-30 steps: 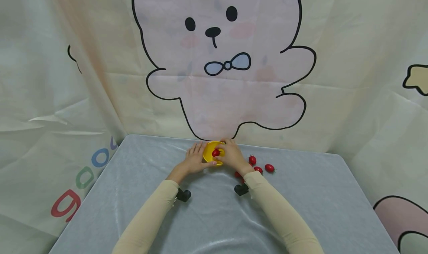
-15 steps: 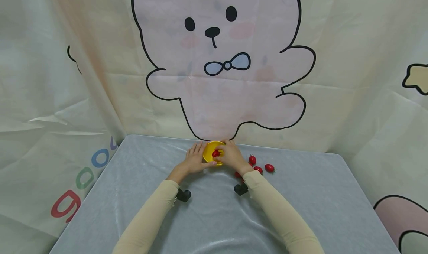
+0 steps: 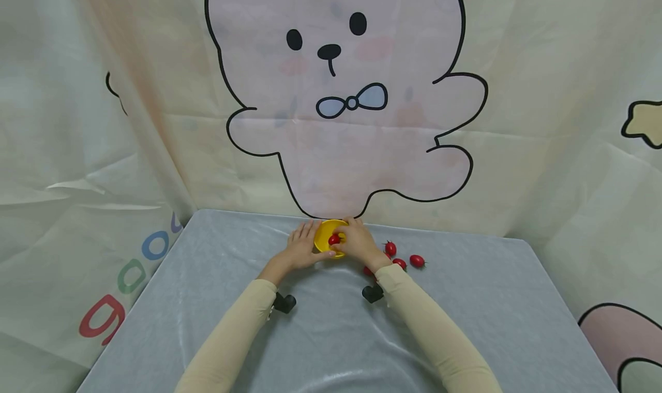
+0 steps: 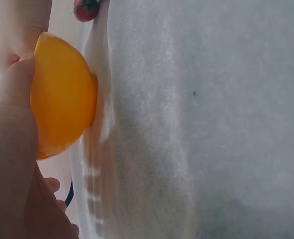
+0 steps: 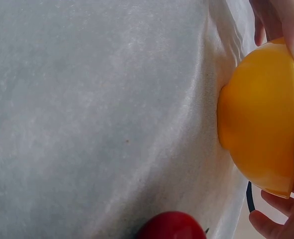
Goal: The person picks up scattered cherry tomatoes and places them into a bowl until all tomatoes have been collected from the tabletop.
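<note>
The tomato [image 3: 334,239] is at the mouth of the bowl [image 3: 322,241], between the thumb and finger of the right hand [image 3: 359,245], which pinches it; whether it also touches the bowl's bottom I cannot tell. Half a second ago the grip was the same, and the tomato has hardly moved. The bowl stands upright near the far edge of the table [image 3: 491,301], in the same spot as before. The left hand [image 3: 301,250] lies along its left side, fingers extended, thumb reaching across the near side and touching the wall; this hand too keeps its earlier pose. Right of the bowl, the loose tomatoes [image 3: 416,261] lie where they lay in the earlier frames, some partly hidden by the right wrist. Pale sleeves [image 3: 439,330] cover both forearms, with a black piece [image 3: 284,303] showing at each wrist. Behind the table hangs the backdrop [image 3: 543,151] with its bear drawing; it sits very slightly lower in the head view than half a second ago.
</note>
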The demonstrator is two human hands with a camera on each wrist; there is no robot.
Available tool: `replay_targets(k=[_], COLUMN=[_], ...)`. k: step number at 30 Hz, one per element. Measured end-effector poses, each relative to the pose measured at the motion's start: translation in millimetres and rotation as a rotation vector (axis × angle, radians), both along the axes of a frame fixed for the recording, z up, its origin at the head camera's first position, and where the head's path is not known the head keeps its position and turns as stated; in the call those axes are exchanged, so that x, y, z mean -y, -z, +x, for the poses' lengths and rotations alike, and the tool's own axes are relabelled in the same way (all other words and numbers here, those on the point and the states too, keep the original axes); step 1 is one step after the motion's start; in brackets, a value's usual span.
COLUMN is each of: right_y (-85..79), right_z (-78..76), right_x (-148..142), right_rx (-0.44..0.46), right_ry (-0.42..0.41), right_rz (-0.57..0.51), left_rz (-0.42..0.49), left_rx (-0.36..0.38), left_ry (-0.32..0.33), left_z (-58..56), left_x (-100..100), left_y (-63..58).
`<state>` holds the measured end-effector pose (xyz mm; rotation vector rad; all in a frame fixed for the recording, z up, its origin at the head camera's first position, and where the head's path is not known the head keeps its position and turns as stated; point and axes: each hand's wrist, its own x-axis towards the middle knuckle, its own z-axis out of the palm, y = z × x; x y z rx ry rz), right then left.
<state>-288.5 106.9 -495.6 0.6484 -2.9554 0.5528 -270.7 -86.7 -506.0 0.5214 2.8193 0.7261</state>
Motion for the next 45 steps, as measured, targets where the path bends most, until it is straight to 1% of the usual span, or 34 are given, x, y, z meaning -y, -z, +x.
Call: replay_targets(k=[6, 15, 23, 27, 31, 35, 39, 42, 45], right_y=[-1.8, -3.2, -4.3, -5.4, -10.0, -18.8, -26.2, -27.5, -27.3], right_z=[2.6, 4.4, 5.1, 3.9, 1.9, -0.2, 1.3, 3.9, 6.5], right_x=[-1, -2, -4, -5, -7, -10, -13, -16, -22], right_rx=[0.019, -0.002, -0.017, -0.037, -0.054, -0.06, -0.086, -0.097, -0.088], right_ry=[0.011, 0.002, -0.002, -0.016, -0.021, -0.023, -0.037, -0.041, -0.046], right_rz=[-0.009, -0.019, -0.013, -0.016, -0.039, -0.064, -0.088, -0.084, -0.083], left_rz=[0.002, -0.03, -0.023, -0.021, -0.025, -0.027, -0.023, -0.02, -0.014], left_rx=[-0.006, 0.003, -0.01, -0.005, 0.01, 0.014, 0.015, 0.018, 0.017], left_ry=[-0.001, 0.003, 0.013, 0.007, -0.009, -0.013, -0.015, -0.017, -0.02], left_z=[0.4, 0.0, -1.1, -1.2, -1.1, -1.0, 0.0, 0.9, 1.6], left_x=[0, -2, -3, -3, -2, -2, -2, -1, -2], left_y=[-0.1, -1.7, -0.8, -0.6, -1.3, -1.5, -2.2, -2.6, -2.7])
